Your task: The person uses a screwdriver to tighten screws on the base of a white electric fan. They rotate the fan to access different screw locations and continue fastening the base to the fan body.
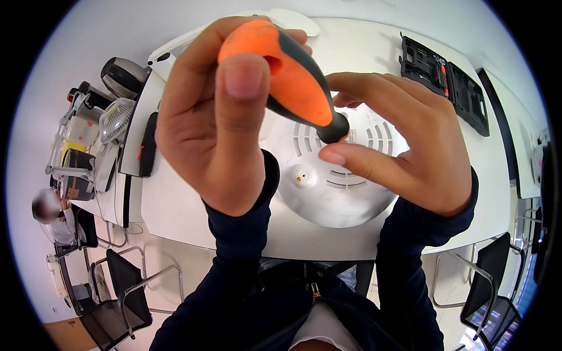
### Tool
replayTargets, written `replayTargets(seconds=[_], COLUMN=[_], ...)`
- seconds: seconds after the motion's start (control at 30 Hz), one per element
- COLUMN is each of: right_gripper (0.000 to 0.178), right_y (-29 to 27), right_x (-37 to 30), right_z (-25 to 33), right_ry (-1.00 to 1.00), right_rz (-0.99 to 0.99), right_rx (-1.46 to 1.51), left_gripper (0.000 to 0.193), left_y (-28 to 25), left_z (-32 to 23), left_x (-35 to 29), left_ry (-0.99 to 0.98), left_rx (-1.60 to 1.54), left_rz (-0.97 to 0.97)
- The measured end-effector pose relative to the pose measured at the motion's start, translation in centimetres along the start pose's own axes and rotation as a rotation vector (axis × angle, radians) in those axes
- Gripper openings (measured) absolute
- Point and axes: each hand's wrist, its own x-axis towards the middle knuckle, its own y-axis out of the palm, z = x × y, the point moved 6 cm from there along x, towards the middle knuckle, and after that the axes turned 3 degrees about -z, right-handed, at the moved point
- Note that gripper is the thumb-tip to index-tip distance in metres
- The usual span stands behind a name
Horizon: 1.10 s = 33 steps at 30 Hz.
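My left hand (211, 128) is closed round the orange and black handle of a screwdriver (298, 88), raised close in front of me. Its black collar points down and to the right; no blade can be made out beyond it. Beside that collar is my right hand (410, 140), thumb and fingers curved and apart. Whether the thumb touches the collar, I cannot tell. Below both hands a round, pale, shiny appliance base (333, 210) lies on the white table (193, 216). Groups of curved slots and a small round recess show on it, partly covered by my hands.
An opened black tool case (451, 82) with an orange-red piece in it lies at the far right. A side table on the left bears a kettle-like vessel (124, 76), a wire-guarded fan (117, 120) and boxes. Black chairs (126, 281) stand either side; a person (61, 225) sits far left.
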Motion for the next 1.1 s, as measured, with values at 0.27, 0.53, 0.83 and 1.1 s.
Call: replayTargets(seconds=[0.27, 0.53, 0.83, 1.1], right_gripper=[0.033, 0.030, 0.028, 0.026], right_y=[1.0, 0.5, 0.2, 0.7], right_x=[0.7, 0.4, 0.3, 0.4], right_z=[1.0, 0.9, 0.8, 0.3], right_ry=[-0.069, -0.024, 0.002, 0.018], right_rz=[-0.047, -0.060, -0.070, -0.050], right_rx=[0.000, -0.004, 0.041, 0.035], left_gripper=[0.068, 0.056, 0.057, 0.062], left_y=[-0.4, -0.8, -0.8, -0.9], left_z=[-1.3, -1.0, -0.9, -0.2], left_x=[-0.5, -0.1, 0.5, 0.9], left_ry=[-0.116, 0.006, 0.084, 0.085], left_rx=[0.164, 0.027, -0.047, -0.103], left_rz=[-0.046, -0.012, 0.156, 0.189])
